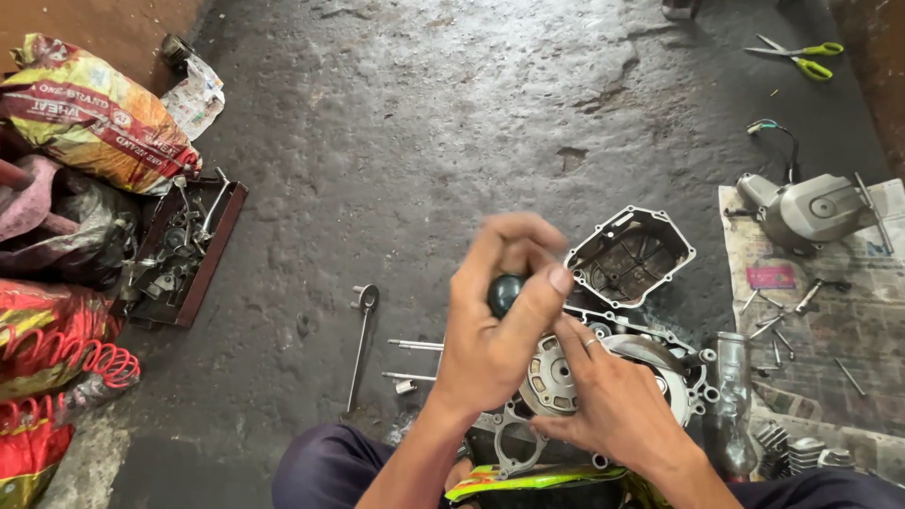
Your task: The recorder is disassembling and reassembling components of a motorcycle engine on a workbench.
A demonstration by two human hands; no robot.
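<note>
Item: engine casing (603,377), cast grey metal, ribbed and bolt-holed round its rim, lay on the floor between your knees, and on it sat a round toothed hub (551,377), dull silver with slots round its face. The hub lay directly below your left hand (495,330), slightly to its right; that hand was nearer the hub's centre and was clamped round a dark, glossy rounded tool handle (504,292), thumb pressed over its top. The tool's long axis appeared to run steeply down toward the hub, though the shaft was hidden behind the palm and you could not have told its tip. Your right hand (613,405) rested on the casing just right of the hub, fingers spread and flat, gripping nothing, a ring on one finger. Just beyond, touching the casing's far edge, lay an open squarish cover (630,256), thin-walled, hollow side up. Left of the casing: a long slim wrench (360,344) and loose bolts (415,346), lying apart on rough, oil-stained concrete. Right: sheets of newspaper (820,311) bearing a smooth grey housing (809,209) and scattered small screws. Far right corner: yellow-handled scissors (801,55). Far left: a shallow tray (231,212) of greasy parts, printed sacks, a red coil spring (99,363)
</note>
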